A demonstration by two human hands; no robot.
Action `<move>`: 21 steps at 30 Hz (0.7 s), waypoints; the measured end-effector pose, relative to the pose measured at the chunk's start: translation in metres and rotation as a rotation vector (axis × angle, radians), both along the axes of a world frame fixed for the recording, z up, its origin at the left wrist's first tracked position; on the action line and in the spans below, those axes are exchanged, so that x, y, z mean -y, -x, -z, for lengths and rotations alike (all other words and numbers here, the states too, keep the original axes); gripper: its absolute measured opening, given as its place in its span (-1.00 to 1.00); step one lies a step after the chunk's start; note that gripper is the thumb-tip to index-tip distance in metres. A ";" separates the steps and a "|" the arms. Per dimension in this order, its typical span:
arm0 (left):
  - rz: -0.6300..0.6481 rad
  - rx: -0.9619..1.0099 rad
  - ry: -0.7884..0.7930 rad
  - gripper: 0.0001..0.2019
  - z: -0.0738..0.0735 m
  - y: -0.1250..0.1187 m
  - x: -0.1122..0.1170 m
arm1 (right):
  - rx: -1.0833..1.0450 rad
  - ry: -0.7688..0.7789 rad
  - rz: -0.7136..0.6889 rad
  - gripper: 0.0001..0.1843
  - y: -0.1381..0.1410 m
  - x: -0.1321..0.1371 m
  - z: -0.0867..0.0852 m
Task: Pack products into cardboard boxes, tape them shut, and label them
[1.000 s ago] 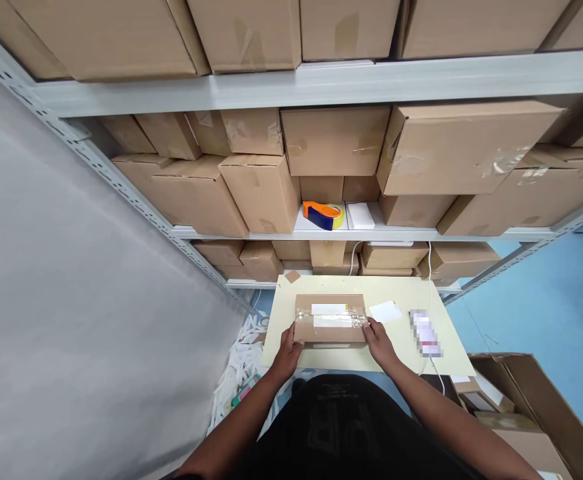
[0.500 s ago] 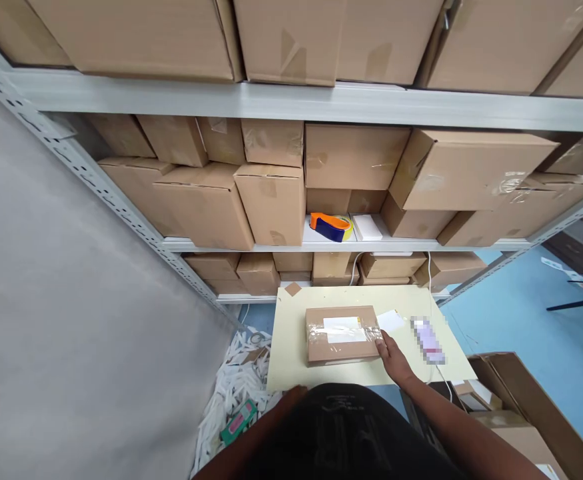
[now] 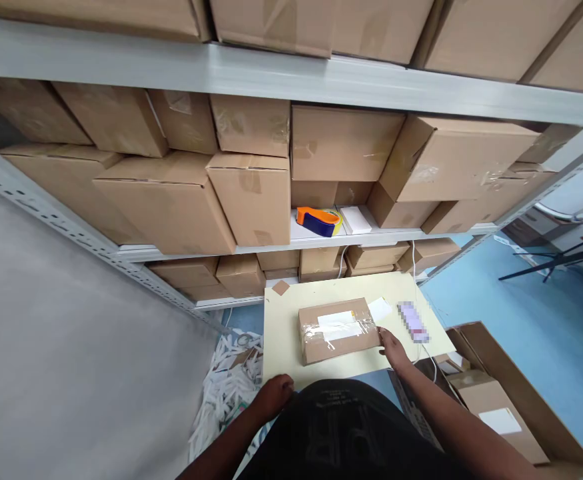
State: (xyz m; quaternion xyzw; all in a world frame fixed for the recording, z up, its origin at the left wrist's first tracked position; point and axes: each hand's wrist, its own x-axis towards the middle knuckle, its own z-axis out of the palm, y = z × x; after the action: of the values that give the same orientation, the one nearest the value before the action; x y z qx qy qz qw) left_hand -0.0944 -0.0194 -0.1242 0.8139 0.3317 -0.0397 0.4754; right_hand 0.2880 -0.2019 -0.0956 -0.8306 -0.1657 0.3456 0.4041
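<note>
A taped cardboard box with a white label lies slightly turned on the cream tabletop. At its right end, my right hand grips the box's lower corner. My left hand is by the table's front left edge, apart from the box. Its fingers are curled in and nothing shows in them. A white paper slip lies behind the box, and a blurred-out phone-like object is to the right of it.
Metal shelving full of cardboard boxes rises behind the table. An orange and blue tape dispenser sits on the middle shelf beside a white stack. White paper strips litter the floor at left. A large open carton holding boxes stands at right.
The view has shifted. The box is now turned slightly, its right end farther back, with my right hand still at that end. My left hand has come into fuller view at the table edge.
</note>
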 end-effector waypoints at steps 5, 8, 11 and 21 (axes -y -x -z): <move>-0.160 0.174 -0.107 -0.71 -0.078 -0.043 -0.035 | 0.030 0.129 -0.040 -0.48 -0.021 0.016 0.017; -0.082 0.278 -0.265 -0.69 -0.139 -0.092 -0.049 | -0.007 0.166 -0.090 -0.60 -0.032 0.025 0.034; 0.135 0.316 -0.392 -0.71 -0.177 -0.160 -0.056 | -0.052 0.174 -0.149 -0.63 -0.039 0.030 0.050; 0.905 -0.260 -0.622 -0.76 -0.111 -0.427 -0.022 | -0.221 0.084 -0.192 -0.63 -0.076 0.040 0.067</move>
State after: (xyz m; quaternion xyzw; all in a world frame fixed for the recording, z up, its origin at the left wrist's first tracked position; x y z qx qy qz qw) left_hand 0.3328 0.0029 -0.0137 0.9652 0.0015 -0.2401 0.1041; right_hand 0.3639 -0.2416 -0.1625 -0.7840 -0.1842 0.4786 0.3499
